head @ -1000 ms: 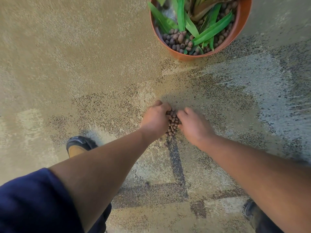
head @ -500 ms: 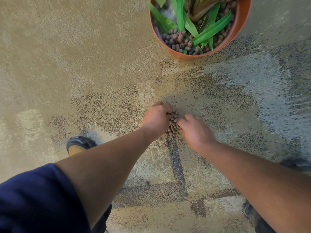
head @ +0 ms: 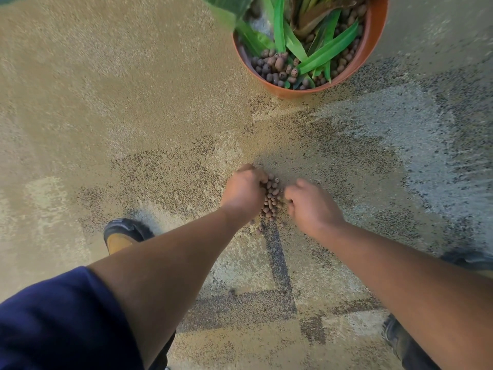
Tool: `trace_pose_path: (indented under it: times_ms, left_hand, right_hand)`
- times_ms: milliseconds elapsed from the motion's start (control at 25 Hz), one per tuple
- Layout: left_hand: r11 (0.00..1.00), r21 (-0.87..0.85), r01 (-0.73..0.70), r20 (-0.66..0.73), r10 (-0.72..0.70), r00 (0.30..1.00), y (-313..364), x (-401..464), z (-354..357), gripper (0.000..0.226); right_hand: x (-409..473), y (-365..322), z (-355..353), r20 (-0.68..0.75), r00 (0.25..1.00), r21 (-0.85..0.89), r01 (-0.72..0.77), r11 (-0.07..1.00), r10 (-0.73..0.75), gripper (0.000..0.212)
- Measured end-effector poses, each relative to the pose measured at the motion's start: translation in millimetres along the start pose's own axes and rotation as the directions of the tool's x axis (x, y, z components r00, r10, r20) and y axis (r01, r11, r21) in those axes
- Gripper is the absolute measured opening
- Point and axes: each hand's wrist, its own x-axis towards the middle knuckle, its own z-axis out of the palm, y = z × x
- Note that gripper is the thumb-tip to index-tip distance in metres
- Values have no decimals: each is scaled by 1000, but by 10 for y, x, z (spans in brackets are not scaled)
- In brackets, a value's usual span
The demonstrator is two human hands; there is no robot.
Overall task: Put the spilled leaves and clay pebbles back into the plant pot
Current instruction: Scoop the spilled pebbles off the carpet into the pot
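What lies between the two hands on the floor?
In the head view, a small heap of clay pebbles lies between the left hand and the right hand.

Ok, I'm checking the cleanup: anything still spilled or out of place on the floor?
Yes. A small heap of clay pebbles still lies on the floor, between the left hand and right hand, well short of the plant pot. A few strays sit just below the heap.
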Motion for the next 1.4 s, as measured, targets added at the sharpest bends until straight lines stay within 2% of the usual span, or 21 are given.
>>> trace_pose_path:
  times_ms: [80,200,280,360,440,560,680,840,880,1040,1240,1320,1400]
  left_hand:
    - [1000,4,3,11,-3,1000,-14,-2,5,25]
    - [989,-76,123,61,-119,991,23,16,-54,27]
    - [959,-187,211,83,-199,977,68,24,-158,25]
    - [904,-353,239,65,-231,971,210,-22,-335,22]
    - [815,-557,159,-8,-196,981,443,-96,-592,18]
    - [590,-807,-12,-121,-147,982,811,-80,-1060,17]
    - [450,-887,-105,-185,-137,973,1022,148,-1380,18]
    - [376,-922,-89,-197,-260,945,1173,398,-1503,22]
    - [379,-922,-79,-192,-269,944,1184,435,-1496,19]
    - [534,-841,-85,-262,-266,928,1080,565,-1408,10]
    - [594,-796,-115,-297,-217,930,995,601,-1340,9]
    - [593,-797,-114,-297,-220,929,1003,572,-1345,13]
    - [566,-806,-175,-332,-188,924,988,498,-1336,12]
  right_hand:
    - [21,32,-20,-46,997,98,-54,994,59,11]
    - [18,34,-130,-104,983,316,-114,942,154,9]
    - [-10,5,-300,-143,968,452,-120,884,205,9]
    - [-47,-38,-546,-176,944,618,-114,778,279,12]
    - [-68,-122,-826,-204,912,780,-68,622,355,14]
    - [-52,-237,-1264,-305,875,874,101,474,375,16]
    - [56,-294,-1580,-328,878,914,201,351,349,19]
    - [294,-353,-1735,-265,874,958,190,214,409,15]
    - [344,-360,-1750,-255,869,962,184,202,425,13]
    - [421,-372,-1724,-243,860,966,171,196,449,10]
    - [408,-367,-1701,-196,845,981,168,101,498,3]
    - [436,-340,-1693,-188,837,982,149,117,513,7]
    - [448,-318,-1656,-227,831,972,167,163,508,13]
